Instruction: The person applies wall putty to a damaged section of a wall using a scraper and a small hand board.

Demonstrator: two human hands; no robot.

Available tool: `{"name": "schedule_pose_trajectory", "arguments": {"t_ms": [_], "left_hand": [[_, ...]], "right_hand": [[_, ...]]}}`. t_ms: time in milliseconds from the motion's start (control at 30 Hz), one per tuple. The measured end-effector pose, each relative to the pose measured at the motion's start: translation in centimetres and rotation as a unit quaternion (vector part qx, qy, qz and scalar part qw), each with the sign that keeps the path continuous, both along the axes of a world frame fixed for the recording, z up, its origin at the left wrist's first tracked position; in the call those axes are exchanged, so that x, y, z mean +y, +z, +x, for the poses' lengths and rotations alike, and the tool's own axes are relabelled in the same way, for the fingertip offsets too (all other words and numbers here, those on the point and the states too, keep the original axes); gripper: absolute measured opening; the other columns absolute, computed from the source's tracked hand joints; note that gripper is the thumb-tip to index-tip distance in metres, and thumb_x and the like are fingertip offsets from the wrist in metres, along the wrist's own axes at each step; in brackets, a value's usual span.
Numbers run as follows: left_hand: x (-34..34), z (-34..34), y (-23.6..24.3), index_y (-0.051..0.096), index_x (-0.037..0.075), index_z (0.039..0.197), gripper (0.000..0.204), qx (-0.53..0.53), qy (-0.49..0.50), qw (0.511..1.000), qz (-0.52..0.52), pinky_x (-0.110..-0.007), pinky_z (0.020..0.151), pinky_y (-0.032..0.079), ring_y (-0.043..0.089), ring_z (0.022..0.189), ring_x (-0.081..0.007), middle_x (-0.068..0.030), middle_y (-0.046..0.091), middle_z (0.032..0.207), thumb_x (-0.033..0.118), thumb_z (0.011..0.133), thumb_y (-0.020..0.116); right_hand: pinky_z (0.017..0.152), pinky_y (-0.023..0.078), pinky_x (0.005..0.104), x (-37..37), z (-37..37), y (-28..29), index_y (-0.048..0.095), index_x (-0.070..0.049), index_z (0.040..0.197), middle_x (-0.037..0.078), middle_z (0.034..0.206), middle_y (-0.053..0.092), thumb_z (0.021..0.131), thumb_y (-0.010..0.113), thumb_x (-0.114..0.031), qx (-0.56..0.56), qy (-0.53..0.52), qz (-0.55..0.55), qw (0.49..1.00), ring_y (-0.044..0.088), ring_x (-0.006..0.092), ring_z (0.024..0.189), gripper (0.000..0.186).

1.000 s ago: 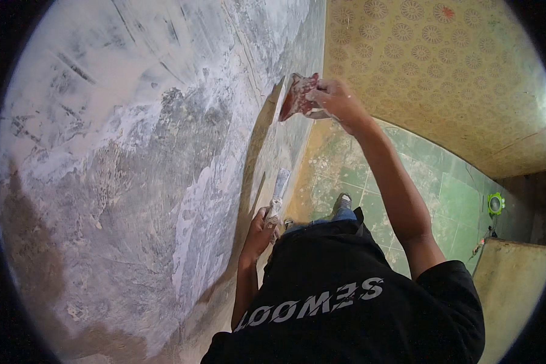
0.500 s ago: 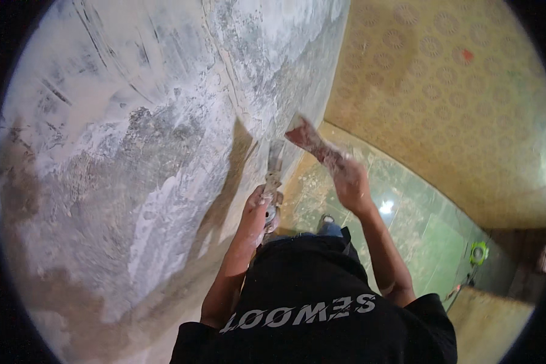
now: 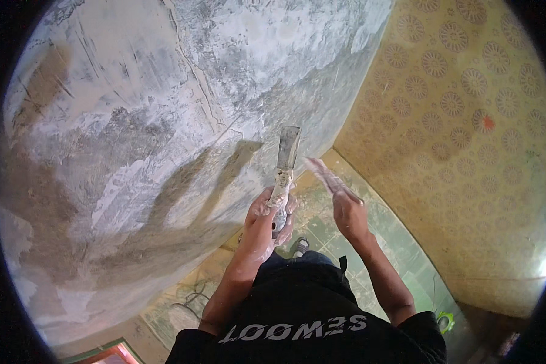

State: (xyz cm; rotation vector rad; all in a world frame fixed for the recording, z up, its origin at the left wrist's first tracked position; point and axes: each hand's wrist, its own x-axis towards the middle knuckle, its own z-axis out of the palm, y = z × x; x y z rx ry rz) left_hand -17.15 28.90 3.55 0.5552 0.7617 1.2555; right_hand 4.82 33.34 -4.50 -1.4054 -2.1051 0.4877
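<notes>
My left hand (image 3: 269, 216) is wrapped round the handle of a putty knife (image 3: 289, 148), its flat metal blade pointing up and away from me. White residue coats that handle and my fingers. To its right, my right hand (image 3: 350, 216) grips a second scraper (image 3: 324, 175), also smeared white, which is turned nearly edge-on and tilted up to the left. The two blades are close together but apart. Beyond them on the left rises the wall (image 3: 182, 139), patchy grey and white with a long crack; neither blade appears to touch it.
Yellow wallpaper (image 3: 449, 121) with round motifs covers the wall on the right. Green floor tiles (image 3: 376, 255) show dusty white stains. A bright green round object (image 3: 445, 323) lies at lower right. A cable (image 3: 194, 296) runs over the floor at lower left, near a reddish-framed object (image 3: 112, 353).
The view has shifted left and down. The left putty knife has come up, its blade now more upright and clear of the wall. The right scraper has turned from showing its face to nearly edge-on.
</notes>
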Motion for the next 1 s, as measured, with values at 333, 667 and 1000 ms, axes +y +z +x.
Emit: {"name": "schedule_pose_trajectory", "arguments": {"t_ms": [333,667,1000], "left_hand": [[-1.9,3.1,-2.1,0.047,0.003,0.120,0.029,-0.005,0.053,0.998,-0.035,-0.023,0.038,0.031,0.042,0.045,-0.0076,-0.0023,0.053,0.085,0.020,0.097,0.046],[-2.8,5.4,-2.1,0.043,0.003,0.125,0.031,-0.072,0.021,0.996,-0.042,-0.026,0.044,0.036,0.049,0.054,-0.0116,-0.0047,0.053,0.093,0.019,0.098,0.044],[-4.1,3.4,-2.1,0.044,0.002,0.123,0.031,-0.023,0.029,0.999,-0.025,-0.022,0.041,0.034,0.048,0.051,-0.0102,-0.0048,0.054,0.090,0.018,0.096,0.047]], "right_hand": [[0.084,0.045,0.0298,0.4,0.5,3.5,0.057,0.001,0.111,0.016,0.103,0.063,0.091,0.047,0.003,0.418,-0.034,-0.029,0.907,0.061,0.0222,0.098,0.022],[0.083,0.050,0.0392,-1.2,-1.5,3.0,0.057,-0.002,0.121,0.024,0.113,0.060,0.084,0.055,0.004,0.170,0.040,0.064,0.983,0.061,0.0396,0.101,0.038],[0.098,0.045,0.0410,-1.9,-2.3,-0.1,0.051,-0.009,0.132,0.016,0.138,0.046,0.076,0.053,0.011,0.082,0.102,0.116,0.985,0.047,0.0355,0.124,0.059]]}}
